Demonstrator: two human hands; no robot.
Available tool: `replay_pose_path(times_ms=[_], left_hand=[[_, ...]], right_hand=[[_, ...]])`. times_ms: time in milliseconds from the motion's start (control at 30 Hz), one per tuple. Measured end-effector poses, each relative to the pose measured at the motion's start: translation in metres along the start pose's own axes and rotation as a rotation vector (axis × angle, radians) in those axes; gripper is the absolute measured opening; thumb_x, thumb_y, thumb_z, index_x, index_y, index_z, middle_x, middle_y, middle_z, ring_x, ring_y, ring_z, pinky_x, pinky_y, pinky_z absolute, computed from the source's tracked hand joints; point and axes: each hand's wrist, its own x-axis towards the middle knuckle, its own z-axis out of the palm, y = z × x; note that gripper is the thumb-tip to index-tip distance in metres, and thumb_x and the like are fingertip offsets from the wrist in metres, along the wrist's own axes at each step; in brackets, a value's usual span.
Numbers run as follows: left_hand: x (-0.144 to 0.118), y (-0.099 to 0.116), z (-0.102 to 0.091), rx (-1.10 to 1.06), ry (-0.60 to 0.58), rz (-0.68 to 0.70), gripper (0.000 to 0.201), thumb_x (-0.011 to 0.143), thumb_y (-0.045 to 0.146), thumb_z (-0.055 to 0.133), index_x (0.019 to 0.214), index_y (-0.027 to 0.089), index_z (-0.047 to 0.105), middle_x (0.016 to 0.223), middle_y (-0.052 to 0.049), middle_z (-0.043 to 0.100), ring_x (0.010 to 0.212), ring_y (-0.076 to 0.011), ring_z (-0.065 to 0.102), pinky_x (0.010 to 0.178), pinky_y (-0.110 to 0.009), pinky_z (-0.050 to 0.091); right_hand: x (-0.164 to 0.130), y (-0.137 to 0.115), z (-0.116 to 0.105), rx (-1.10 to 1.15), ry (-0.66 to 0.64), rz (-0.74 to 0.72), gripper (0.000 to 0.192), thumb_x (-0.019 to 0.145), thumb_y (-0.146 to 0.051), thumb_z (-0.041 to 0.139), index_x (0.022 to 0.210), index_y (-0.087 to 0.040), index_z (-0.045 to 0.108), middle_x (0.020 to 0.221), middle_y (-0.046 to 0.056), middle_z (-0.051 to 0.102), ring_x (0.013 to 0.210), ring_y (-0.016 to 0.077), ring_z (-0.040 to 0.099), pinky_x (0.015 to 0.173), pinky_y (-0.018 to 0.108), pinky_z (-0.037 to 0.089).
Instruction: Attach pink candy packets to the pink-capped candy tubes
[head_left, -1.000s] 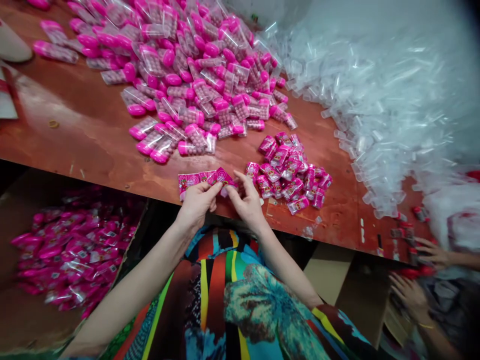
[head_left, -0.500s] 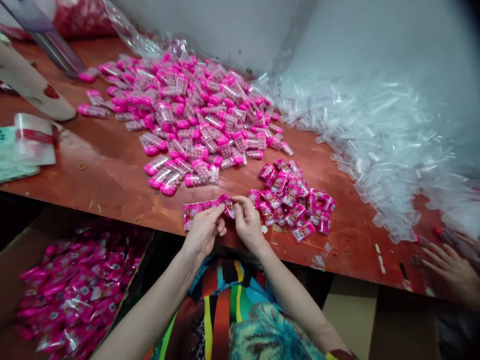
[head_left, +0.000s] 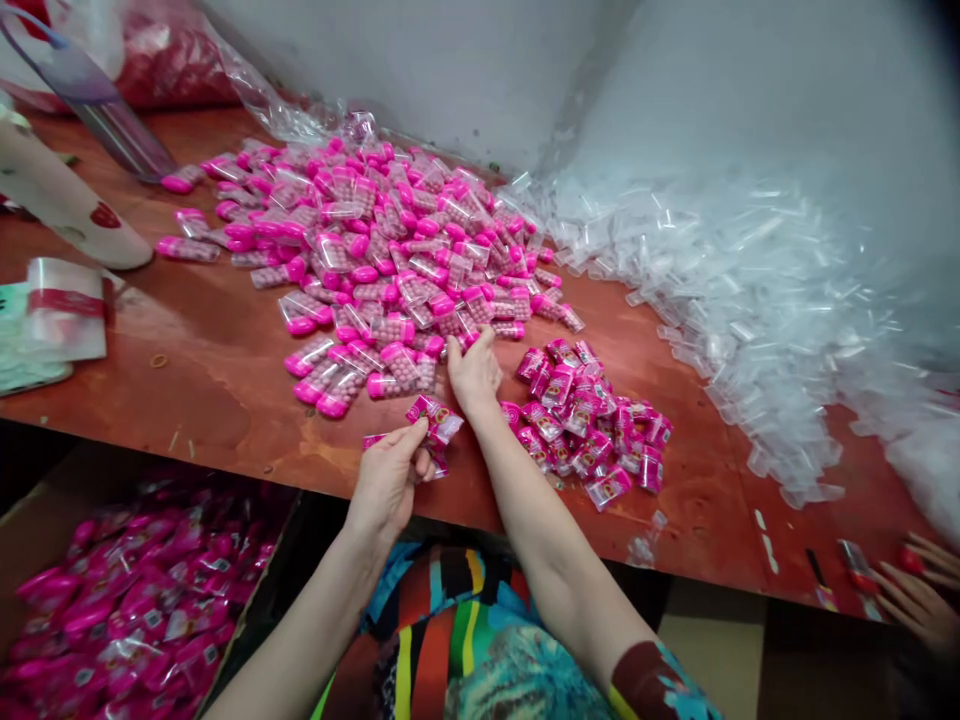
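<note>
My left hand [head_left: 390, 475] pinches a pink printed sachet [head_left: 436, 420] between thumb and fingers, near the table's front edge. More pink printed wrapper shows beside and beneath those fingers, partly covered. My right hand [head_left: 474, 375] is at the front edge of a heap of clear tubes with pink caps [head_left: 375, 230], filled with small round pink balls. Its thumb and forefinger close around the pink cap of one tube, which still lies against the heap. To the right of my right wrist is a small pile of filled pink sachets [head_left: 585, 400].
Clear empty tubes [head_left: 750, 290] are heaped along the wall. A box of pink packets [head_left: 135, 590] stands below the table at left. Bottles [head_left: 112, 110] and a clear packet [head_left: 66, 310] lie at the left. Another person's hand [head_left: 919, 600] is at the far right.
My right hand has left the sachet and moved forward to the heap of capped tubes. My left hand keeps the sachet, slightly lower and to the left.
</note>
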Motion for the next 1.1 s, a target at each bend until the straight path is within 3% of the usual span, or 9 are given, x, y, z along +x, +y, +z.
replay_pose_path(times_ms=[200, 367, 433, 533, 600, 700, 833, 1100], left_hand=[[-0.002, -0.004, 0.002, -0.009, -0.002, -0.001, 0.037, 0.061, 0.035, 0.092, 0.064, 0.012, 0.063, 0.05, 0.004, 0.05, 0.04, -0.0049, 0.039, 0.039, -0.02, 0.034], [-0.003, 0.001, 0.002, -0.096, 0.01, 0.0, 0.04, 0.058, 0.028, 0.094, 0.062, 0.014, 0.057, 0.048, 0.008, 0.043, 0.04, -0.0045, 0.038, 0.038, -0.019, 0.033], [-0.003, 0.006, 0.001, -0.128, 0.021, -0.006, 0.041, 0.058, 0.026, 0.094, 0.062, 0.015, 0.055, 0.049, 0.008, 0.044, 0.04, -0.0042, 0.038, 0.038, -0.019, 0.032], [-0.004, 0.013, 0.001, -0.186, 0.044, -0.021, 0.041, 0.06, 0.022, 0.094, 0.064, 0.015, 0.053, 0.052, 0.008, 0.046, 0.04, -0.0035, 0.038, 0.038, -0.019, 0.032], [-0.004, 0.015, 0.004, -0.228, 0.055, -0.041, 0.04, 0.063, 0.017, 0.092, 0.064, 0.015, 0.052, 0.052, 0.009, 0.046, 0.04, -0.0027, 0.037, 0.038, -0.019, 0.031], [-0.003, 0.011, 0.01, -0.266, 0.056, -0.091, 0.037, 0.07, 0.013, 0.087, 0.064, 0.016, 0.05, 0.052, 0.009, 0.045, 0.04, -0.0024, 0.036, 0.038, -0.018, 0.03], [-0.005, -0.003, 0.019, -0.277, 0.081, -0.149, 0.031, 0.076, 0.011, 0.083, 0.066, 0.015, 0.053, 0.053, 0.007, 0.049, 0.041, -0.0031, 0.037, 0.038, -0.018, 0.032], [-0.007, -0.023, 0.023, -0.236, 0.089, -0.142, 0.027, 0.075, 0.014, 0.084, 0.068, 0.014, 0.059, 0.057, 0.005, 0.055, 0.044, -0.0043, 0.044, 0.039, -0.019, 0.035]], right_hand=[[-0.002, -0.019, 0.014, -0.07, 0.07, 0.002, 0.062, 0.094, -0.027, 0.05, 0.151, -0.009, 0.032, 0.142, 0.027, 0.053, 0.131, 0.0362, 0.055, 0.105, 0.052, 0.045], [-0.006, -0.01, 0.002, 0.11, -0.036, -0.043, 0.067, 0.084, -0.012, 0.052, 0.149, -0.013, 0.036, 0.137, 0.019, 0.059, 0.125, 0.03, 0.059, 0.106, 0.049, 0.046], [-0.013, 0.003, -0.01, 0.345, -0.134, -0.043, 0.059, 0.082, -0.015, 0.056, 0.14, -0.015, 0.044, 0.121, 0.013, 0.067, 0.109, 0.0239, 0.066, 0.098, 0.041, 0.052], [-0.034, 0.026, -0.036, 0.809, -0.34, 0.077, 0.045, 0.082, -0.024, 0.06, 0.126, -0.017, 0.052, 0.093, 0.003, 0.068, 0.077, 0.0156, 0.067, 0.069, 0.029, 0.058], [-0.053, 0.04, -0.057, 1.036, -0.483, 0.163, 0.044, 0.08, -0.028, 0.064, 0.122, -0.019, 0.052, 0.081, -0.002, 0.065, 0.064, 0.0132, 0.065, 0.05, 0.022, 0.051], [-0.083, 0.052, -0.085, 1.202, -0.577, 0.245, 0.041, 0.08, -0.032, 0.071, 0.115, -0.021, 0.053, 0.076, -0.005, 0.063, 0.053, 0.0104, 0.061, 0.038, 0.018, 0.043], [-0.118, 0.054, -0.099, 1.251, -0.533, 0.262, 0.035, 0.088, -0.038, 0.068, 0.115, -0.023, 0.052, 0.082, -0.003, 0.068, 0.05, 0.0078, 0.057, 0.037, 0.017, 0.043], [-0.143, 0.052, -0.079, 1.156, -0.336, 0.154, 0.041, 0.09, -0.045, 0.067, 0.121, -0.026, 0.049, 0.083, -0.004, 0.064, 0.05, 0.0074, 0.056, 0.04, 0.019, 0.045]])
